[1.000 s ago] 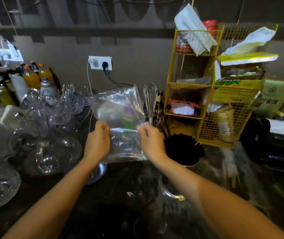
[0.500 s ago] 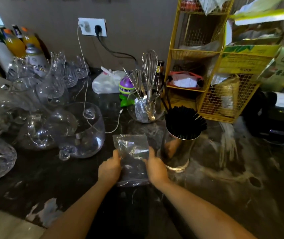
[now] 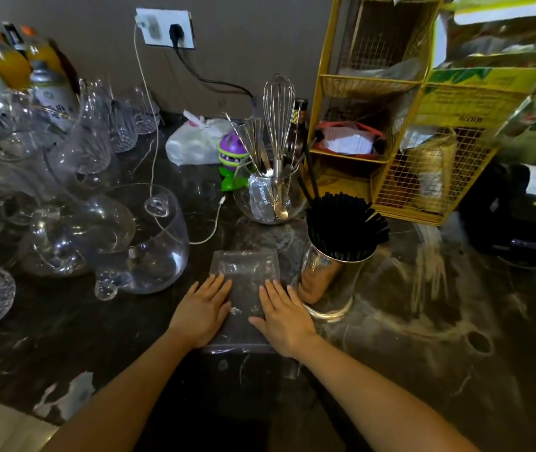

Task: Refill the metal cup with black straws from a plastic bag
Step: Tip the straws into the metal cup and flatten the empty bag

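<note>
Dark marble counter [image 3: 423,353] crowded with glassware, seen from above. Both hands lie flat with fingers spread and straight, gripping nothing, pressing an empty clear plastic bag [image 3: 245,272] onto the stone. The left hand [image 3: 203,309] covers the bag's left edge, the right hand [image 3: 284,316] its right edge. The bag's long axis runs straight away from the fingertips, far end pointing toward the wall. Just beside the right hand's outer edge, possibly touching, stands an upright metal cup [image 3: 328,282], its black straws [image 3: 344,226] fanning upward, apparently full. The right hand is nearer the cup.
</note>
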